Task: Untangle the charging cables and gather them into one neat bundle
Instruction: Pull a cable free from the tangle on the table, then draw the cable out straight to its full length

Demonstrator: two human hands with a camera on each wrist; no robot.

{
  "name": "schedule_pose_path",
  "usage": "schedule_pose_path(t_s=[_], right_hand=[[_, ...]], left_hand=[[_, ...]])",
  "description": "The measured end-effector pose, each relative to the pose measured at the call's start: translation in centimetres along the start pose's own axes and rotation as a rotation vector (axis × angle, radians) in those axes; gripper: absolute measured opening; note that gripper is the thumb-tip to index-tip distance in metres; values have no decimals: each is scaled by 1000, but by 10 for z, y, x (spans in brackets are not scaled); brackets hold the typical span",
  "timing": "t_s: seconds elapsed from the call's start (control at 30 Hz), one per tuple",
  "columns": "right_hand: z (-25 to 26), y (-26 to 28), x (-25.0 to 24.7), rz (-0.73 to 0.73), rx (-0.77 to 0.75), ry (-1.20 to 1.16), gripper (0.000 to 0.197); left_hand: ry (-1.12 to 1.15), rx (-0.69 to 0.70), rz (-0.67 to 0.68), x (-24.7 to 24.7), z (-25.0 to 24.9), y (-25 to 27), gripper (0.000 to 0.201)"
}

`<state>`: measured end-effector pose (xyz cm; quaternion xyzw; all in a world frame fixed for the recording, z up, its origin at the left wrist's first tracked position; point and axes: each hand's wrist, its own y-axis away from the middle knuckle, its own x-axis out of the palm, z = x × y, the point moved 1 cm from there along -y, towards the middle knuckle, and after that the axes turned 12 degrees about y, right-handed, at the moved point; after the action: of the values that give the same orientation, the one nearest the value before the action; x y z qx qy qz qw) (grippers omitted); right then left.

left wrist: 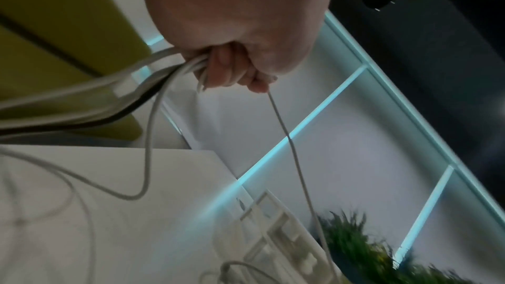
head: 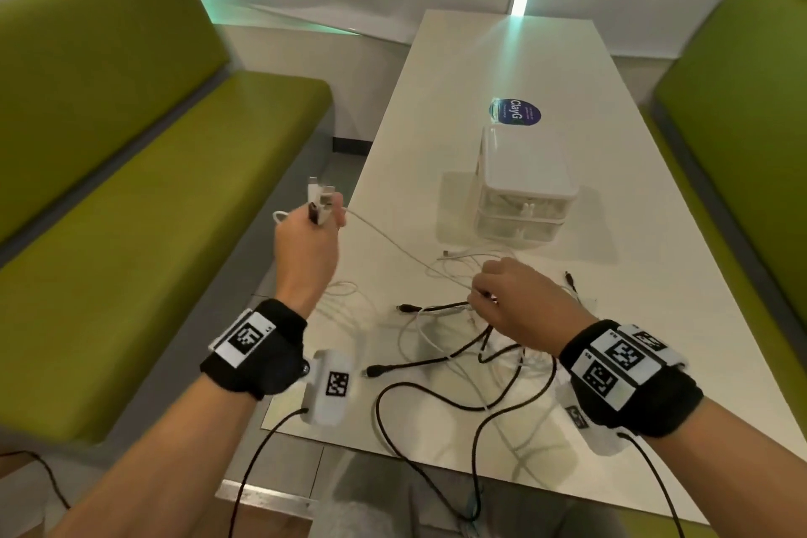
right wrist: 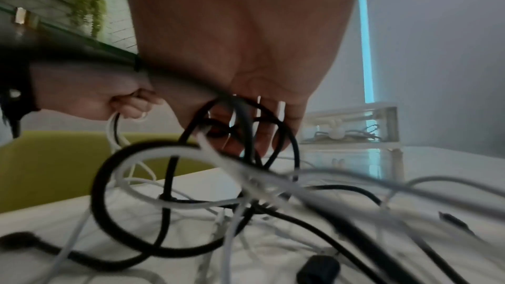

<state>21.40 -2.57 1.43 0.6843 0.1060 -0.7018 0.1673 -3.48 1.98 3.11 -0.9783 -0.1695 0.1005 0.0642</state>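
A tangle of black and white charging cables [head: 471,345] lies on the white table [head: 502,57] near its front edge. My left hand [head: 312,227] is raised off the table's left side and grips several cable ends, their plugs [head: 321,194] sticking up above the fist. In the left wrist view, the strands [left wrist: 169,68] run out of the left hand [left wrist: 232,66] toward the table. One white cable [head: 393,242] stretches taut from it to my right hand [head: 498,297], which pinches strands over the tangle. In the right wrist view, black loops [right wrist: 246,133] hang round the right hand's fingers [right wrist: 273,137].
A small white two-drawer organizer [head: 524,183] stands behind the tangle, with a round blue sticker [head: 515,111] beyond it. Green benches [head: 131,188] flank the table on both sides. Black leads [head: 270,441] from my wrist cameras hang over the front edge.
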Motion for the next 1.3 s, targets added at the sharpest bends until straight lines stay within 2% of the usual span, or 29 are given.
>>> schedule_pose_path(t_s=[0.07, 0.17, 0.3, 0.37, 0.43, 0.53, 0.57, 0.63, 0.77, 0.83, 0.9, 0.97, 1.07, 1.13, 1.2, 1.23, 1.3], right_hand=[[-7, 1, 0, -20, 21, -87, 32], [-8, -1, -5, 21, 67, -98, 39], [-4, -6, -6, 57, 102, -47, 40], [0, -7, -7, 56, 98, -22, 39], [5, -7, -8, 36, 80, -21, 32], [10, -6, -11, -5, 55, -60, 13], [11, -6, -12, -12, 50, -77, 11], [11, -6, -12, -41, 23, -93, 15], [8, -6, -11, -80, 1, -43, 29], [1, -7, -9, -46, 45, -42, 36], [-7, -4, -7, -3, 92, -26, 39], [-13, 0, -6, 4, 153, -71, 40], [-21, 1, -10, -113, 251, -117, 41], [-23, 1, -14, -208, 304, -130, 39], [-22, 1, -15, -202, 303, -100, 37], [-20, 2, -16, -170, 289, -69, 36], [-13, 3, -20, -117, 266, 0, 33]], left_hand=[[-133, -26, 22, -5, 6, -5, 27], [-399, 132, 150, 2, 9, 8, 28], [-304, 461, 377, 25, 3, 39, 52], [-271, 538, 525, 38, 4, 51, 59], [-277, 478, 625, 50, 5, 57, 50], [-416, 297, 731, 64, 4, 62, 20], [-424, 271, 735, 65, 3, 61, 12], [-370, 243, 679, 60, -1, 57, 19], [-258, 353, 486, 50, -9, 46, 26], [-87, 290, 328, 43, -15, 35, 25], [103, 181, 91, 29, -21, 14, 25], [177, 121, -48, 14, -27, -6, 26], [49, 120, 24, 8, -24, -11, 24], [-189, 97, 117, 9, -15, -10, 27], [-467, 96, 180, 9, -5, -7, 35], [-519, 113, 190, 11, -3, -3, 37], [-452, 213, 195, 18, -8, 12, 32]])
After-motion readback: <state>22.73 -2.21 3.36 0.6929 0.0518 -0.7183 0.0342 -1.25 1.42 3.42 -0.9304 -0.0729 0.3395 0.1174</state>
